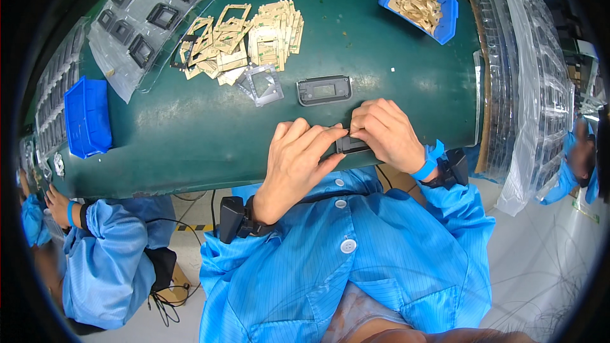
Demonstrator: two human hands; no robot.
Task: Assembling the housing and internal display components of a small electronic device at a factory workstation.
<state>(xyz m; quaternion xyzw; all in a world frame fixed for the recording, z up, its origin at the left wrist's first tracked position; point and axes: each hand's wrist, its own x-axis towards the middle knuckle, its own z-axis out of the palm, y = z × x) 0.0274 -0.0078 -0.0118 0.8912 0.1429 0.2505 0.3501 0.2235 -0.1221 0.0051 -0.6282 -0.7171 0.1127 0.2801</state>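
Near the table's front edge, a dark grey plastic housing is held between my two hands. My left hand is closed on its left end, with the index fingertip at the upper edge and the thumb below. My right hand is closed over its right part, fingers curled and fingertips meeting those of the left hand. What lies between the right fingertips is hidden. Just beyond my hands, a similar grey housing with a rectangular window lies on the table. A thin grey-and-clear frame lies to its left.
A pile of cream adhesive frames lies on the green table. One blue bin at far right holds beige strips; another blue bin stands left. Clear trays of black frames lie far left; stacked trays stand right. A co-worker's sleeve is at left.
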